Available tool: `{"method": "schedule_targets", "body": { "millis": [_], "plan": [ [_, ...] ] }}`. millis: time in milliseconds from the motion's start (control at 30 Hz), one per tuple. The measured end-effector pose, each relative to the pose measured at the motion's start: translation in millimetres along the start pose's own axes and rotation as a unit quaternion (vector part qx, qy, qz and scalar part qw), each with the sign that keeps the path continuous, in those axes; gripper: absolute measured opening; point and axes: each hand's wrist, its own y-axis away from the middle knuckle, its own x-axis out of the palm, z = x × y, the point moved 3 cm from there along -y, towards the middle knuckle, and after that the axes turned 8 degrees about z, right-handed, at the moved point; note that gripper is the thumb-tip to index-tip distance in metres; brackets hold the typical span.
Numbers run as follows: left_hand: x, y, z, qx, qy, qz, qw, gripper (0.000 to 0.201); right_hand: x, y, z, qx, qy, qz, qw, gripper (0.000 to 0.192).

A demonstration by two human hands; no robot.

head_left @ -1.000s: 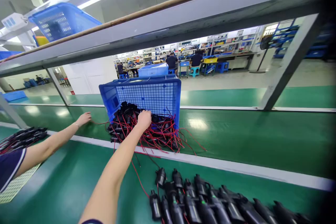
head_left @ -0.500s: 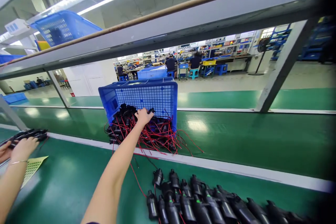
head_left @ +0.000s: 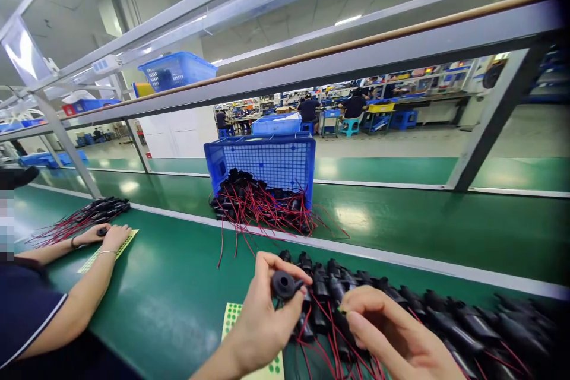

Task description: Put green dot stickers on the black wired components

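My left hand [head_left: 260, 323] holds a round black part [head_left: 284, 284] with a red wire, close in front of me. My right hand [head_left: 387, 332] is beside it, fingertips pointing at the part and resting over a row of black parts with red wires [head_left: 427, 309] on the green belt [head_left: 178, 285]. A tiny green spot shows at its fingertips; whether it pinches anything is unclear. A sheet of green dot stickers [head_left: 233, 316] lies under my left wrist. Farther back a tipped blue basket [head_left: 267, 160] spills more black parts and red wires [head_left: 262, 211].
At the left, a co-worker's two hands [head_left: 104, 236] rest on another sticker sheet [head_left: 91, 261], next to a second bundle of wired parts [head_left: 89, 214]. A grey shelf frame [head_left: 494, 119] crosses overhead with a blue basket [head_left: 176, 70] on it. People sit at distant benches.
My left hand has pulled back from the basket pile to just in front of me with a black part in it. My right hand has come into view. The view has shifted left.
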Motion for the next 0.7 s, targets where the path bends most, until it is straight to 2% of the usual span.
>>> {"method": "schedule_targets", "body": {
  "millis": [133, 233, 300, 500, 600, 700],
  "plan": [
    [14.9, 21, 7, 0.009, 0.087, -0.047, 0.995, 0.035, 13, 0, 27, 0.026, 0.013, 0.0, 1.0, 0.024],
    [19.3, 26, 9, 0.03, 0.125, -0.083, 0.988, 0.042, 23, 1, 38, -0.008, 0.061, 0.012, 0.998, 0.02],
    [20.6, 27, 8, 0.031, 0.141, -0.088, 0.986, 0.045, 27, 3, 42, -0.044, 0.099, 0.017, 0.994, 0.017],
    [17.7, 31, -3, 0.003, 0.127, -0.097, 0.987, 0.048, 31, 9, 47, -0.133, 0.207, -0.008, 0.969, 0.01],
    [16.3, 33, -4, 0.001, 0.114, -0.11, 0.987, 0.047, 28, 12, 48, -0.131, 0.222, -0.039, 0.965, 0.011],
    [17.3, 34, -2, 0.001, 0.113, -0.107, 0.988, 0.048, 27, 12, 52, -0.119, 0.197, -0.042, 0.972, 0.005]
  ]
}}
